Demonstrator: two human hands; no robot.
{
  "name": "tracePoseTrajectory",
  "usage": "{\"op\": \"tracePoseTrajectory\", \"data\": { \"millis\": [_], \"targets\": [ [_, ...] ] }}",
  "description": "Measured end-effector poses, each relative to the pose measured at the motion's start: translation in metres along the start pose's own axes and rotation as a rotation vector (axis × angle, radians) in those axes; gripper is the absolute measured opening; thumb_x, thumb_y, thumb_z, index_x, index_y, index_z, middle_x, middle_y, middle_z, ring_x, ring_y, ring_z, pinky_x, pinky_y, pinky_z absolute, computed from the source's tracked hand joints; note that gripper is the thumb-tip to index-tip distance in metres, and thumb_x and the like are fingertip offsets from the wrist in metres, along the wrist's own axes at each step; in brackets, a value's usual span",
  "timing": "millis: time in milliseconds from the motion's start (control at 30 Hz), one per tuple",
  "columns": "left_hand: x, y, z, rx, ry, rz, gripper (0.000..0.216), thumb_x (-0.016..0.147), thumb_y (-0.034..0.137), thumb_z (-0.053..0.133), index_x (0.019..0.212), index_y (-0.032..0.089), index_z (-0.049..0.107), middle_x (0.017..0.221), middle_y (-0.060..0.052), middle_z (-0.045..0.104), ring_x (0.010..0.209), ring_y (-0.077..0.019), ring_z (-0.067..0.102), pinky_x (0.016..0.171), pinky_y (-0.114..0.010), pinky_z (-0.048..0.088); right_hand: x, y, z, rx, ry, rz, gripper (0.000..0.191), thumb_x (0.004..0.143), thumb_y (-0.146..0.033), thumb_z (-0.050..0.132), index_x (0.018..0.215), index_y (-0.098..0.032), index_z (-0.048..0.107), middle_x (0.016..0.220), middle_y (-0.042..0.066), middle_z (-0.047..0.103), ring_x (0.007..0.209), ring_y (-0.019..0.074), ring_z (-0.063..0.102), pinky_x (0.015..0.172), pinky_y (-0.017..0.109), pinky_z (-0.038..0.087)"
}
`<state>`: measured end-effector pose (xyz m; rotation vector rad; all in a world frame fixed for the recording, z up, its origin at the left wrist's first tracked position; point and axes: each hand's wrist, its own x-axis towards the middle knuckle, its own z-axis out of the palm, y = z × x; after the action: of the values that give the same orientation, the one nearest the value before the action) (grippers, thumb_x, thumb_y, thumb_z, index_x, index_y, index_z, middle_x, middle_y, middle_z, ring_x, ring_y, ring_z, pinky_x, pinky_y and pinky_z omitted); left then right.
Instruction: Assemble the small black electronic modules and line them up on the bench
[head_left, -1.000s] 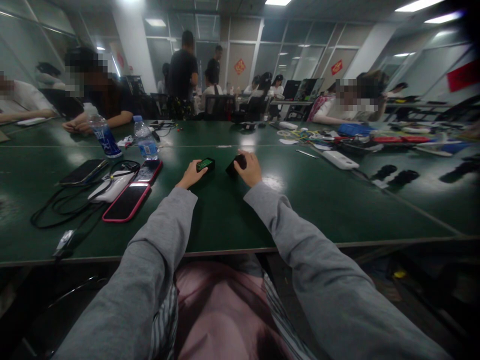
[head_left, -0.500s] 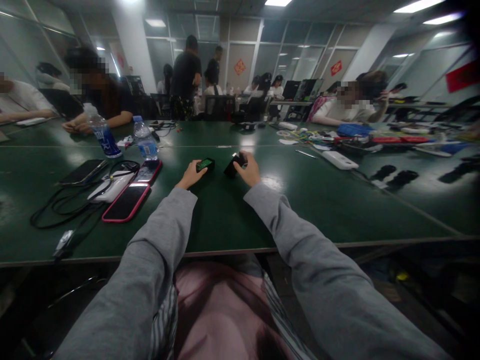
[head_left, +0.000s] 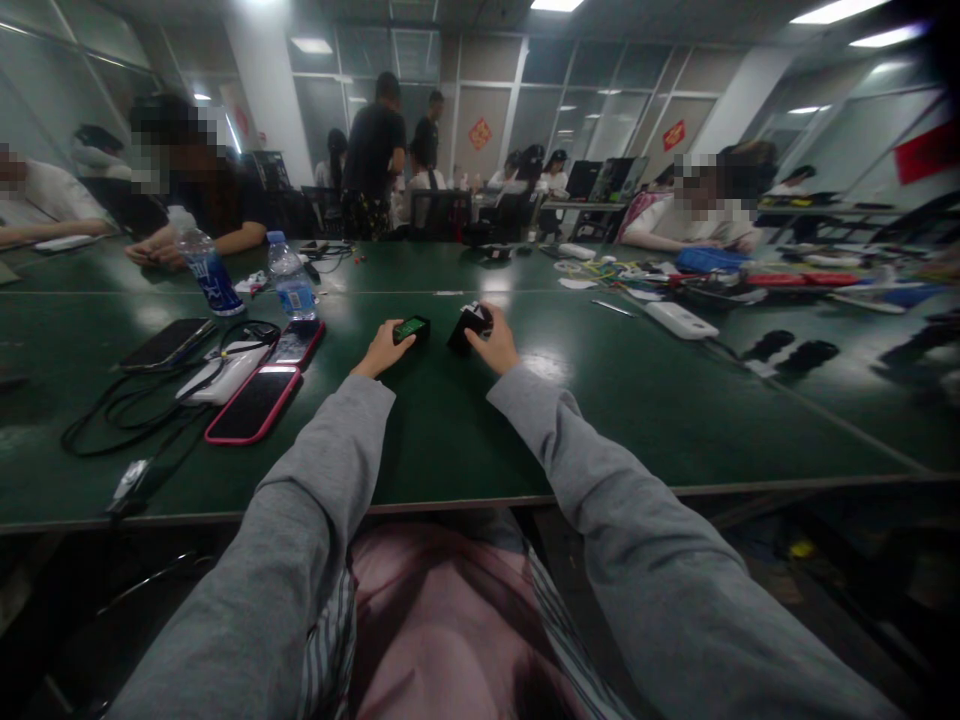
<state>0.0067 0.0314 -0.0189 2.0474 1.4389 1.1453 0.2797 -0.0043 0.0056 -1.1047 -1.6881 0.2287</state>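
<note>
Both my arms in grey sleeves reach out over the dark green table (head_left: 450, 440). My left hand (head_left: 382, 352) rests on the table and its fingers hold a small black box with a green top (head_left: 412, 328). Just to the right, my right hand (head_left: 493, 347) grips a second small black object (head_left: 468, 326), tilted up off the table, with a pale bit showing on its top. The two objects sit a short gap apart.
To my left lie several phones (head_left: 253, 403), a white power bank (head_left: 225, 373), black cables (head_left: 112, 410) and two water bottles (head_left: 291, 282). A white device (head_left: 680, 319) and dark parts (head_left: 795, 353) sit to the right. Other people sit across the table.
My right hand has turned the black object, tilting it up and shifting slightly left, so a pale part now shows. My left hand and the green-topped box have stayed put.
</note>
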Motion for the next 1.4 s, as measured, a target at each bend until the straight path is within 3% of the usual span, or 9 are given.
{"op": "tracePoseTrajectory", "data": {
  "millis": [233,400,567,667,800,933,1167,1400],
  "targets": [
    [-0.001,0.004,-0.001,-0.017,0.011,0.003,0.050,0.084,0.042,0.063,0.128,0.021,0.049,0.132,-0.014,0.053,0.125,-0.0284,0.052,0.106,-0.051,0.040,-0.002,-0.007,-0.002,0.014,-0.016,0.037,0.067,0.081,-0.043,0.064,0.140,-0.024,0.040,0.134,0.013,0.052,0.117,0.0273,0.056,0.100,0.052,0.047],
    [-0.002,0.005,0.000,-0.016,0.003,-0.022,0.054,0.086,0.045,0.062,0.132,0.021,0.047,0.133,-0.015,0.050,0.127,-0.0296,0.049,0.107,-0.051,0.039,-0.001,-0.007,-0.002,0.105,-0.112,0.060,0.071,0.082,-0.054,0.063,0.143,-0.030,0.038,0.130,0.010,0.054,0.106,0.0254,0.060,0.094,0.050,0.051],
    [-0.004,0.028,-0.008,0.004,0.171,0.043,0.066,0.083,0.056,0.064,0.138,0.025,0.045,0.139,-0.013,0.042,0.134,-0.0328,0.041,0.110,-0.051,0.036,0.002,-0.007,0.000,0.240,-0.213,0.045,0.081,0.076,-0.065,0.066,0.144,-0.030,0.038,0.131,0.010,0.054,0.108,0.0263,0.059,0.095,0.051,0.051],
    [-0.001,0.054,-0.012,-0.003,0.288,0.163,0.057,0.088,0.059,0.056,0.132,0.024,0.051,0.137,-0.012,0.046,0.134,-0.0300,0.041,0.112,-0.046,0.034,0.004,-0.010,0.001,0.317,-0.292,0.035,0.085,0.073,-0.067,0.069,0.144,-0.031,0.039,0.137,0.010,0.052,0.116,0.0277,0.057,0.099,0.052,0.049],
    [0.003,0.075,-0.003,-0.142,0.211,0.167,0.052,0.091,0.060,0.051,0.125,0.021,0.054,0.124,-0.011,0.057,0.113,-0.0236,0.057,0.101,-0.040,0.045,0.005,-0.019,-0.001,0.399,-0.371,0.017,0.089,0.072,-0.067,0.071,0.146,-0.030,0.038,0.142,0.009,0.048,0.123,0.0279,0.054,0.106,0.052,0.044],
    [0.002,0.075,0.011,-0.230,0.105,0.089,0.048,0.089,0.058,0.056,0.118,0.020,0.055,0.116,-0.011,0.062,0.097,-0.0197,0.063,0.089,-0.037,0.050,0.003,-0.025,-0.003,0.410,-0.384,0.046,0.095,0.069,-0.067,0.073,0.148,-0.028,0.036,0.140,0.010,0.050,0.125,0.0287,0.054,0.108,0.053,0.042],
    [-0.003,0.082,0.013,-0.188,0.008,0.146,0.043,0.093,0.059,0.046,0.103,0.021,0.064,0.100,-0.007,0.071,0.094,-0.0215,0.066,0.090,-0.038,0.049,0.002,-0.021,-0.001,0.451,-0.364,0.108,0.101,0.064,-0.066,0.077,0.146,-0.025,0.035,0.135,0.012,0.054,0.118,0.0283,0.058,0.106,0.053,0.045],
    [-0.004,0.084,0.017,-0.242,0.006,0.158,0.048,0.090,0.061,0.051,0.110,0.020,0.065,0.110,-0.009,0.071,0.100,-0.0219,0.066,0.092,-0.037,0.049,0.002,-0.021,0.000,0.455,-0.370,0.099,0.095,0.063,-0.068,0.077,0.140,-0.025,0.042,0.135,0.012,0.054,0.123,0.0285,0.055,0.107,0.052,0.044]
  ]
}}
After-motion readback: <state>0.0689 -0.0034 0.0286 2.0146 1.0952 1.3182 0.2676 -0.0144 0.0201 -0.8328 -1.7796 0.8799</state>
